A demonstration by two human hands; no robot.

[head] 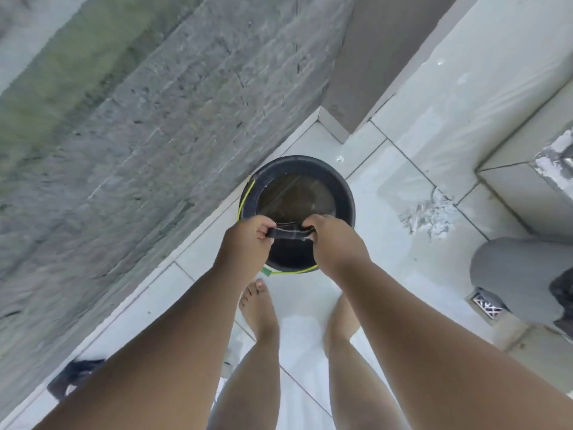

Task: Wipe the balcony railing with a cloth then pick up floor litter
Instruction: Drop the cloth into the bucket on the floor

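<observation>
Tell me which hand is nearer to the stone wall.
The left hand: it grips the cloth end on the wall side; the right hand grips the other end.

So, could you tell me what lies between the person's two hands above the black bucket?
In the head view, a dark twisted cloth stretches between left hand and right hand, gripped at both ends.

Two hands: left hand (248,235), right hand (333,240); one cloth (290,232); one bucket (345,193); one floor drain (488,305).
</observation>
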